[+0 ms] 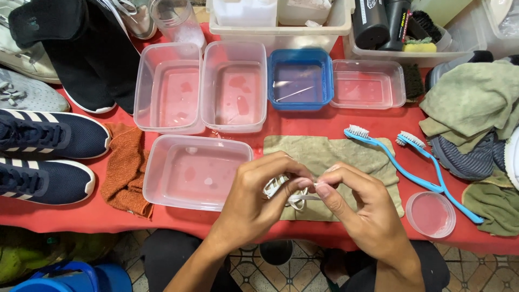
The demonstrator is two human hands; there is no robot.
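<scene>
Red table (335, 121) is carrying tubs; left hand (259, 197) and right hand (359, 208) are both pinching a white shoelace (289, 197) above an olive cloth (330, 157).

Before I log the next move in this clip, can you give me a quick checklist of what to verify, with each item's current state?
1. Both hands on the white shoelace: ok; left hand and right hand pinch it together.
2. Lace over the olive cloth: ok.
3. Nearest clear tub upright beside the left hand: ok.
4. Liquid in that tub: cannot tell.
5. Two blue brushes lying free right of the cloth: ok.
6. Small round lid clear of the right hand: ok.
</scene>
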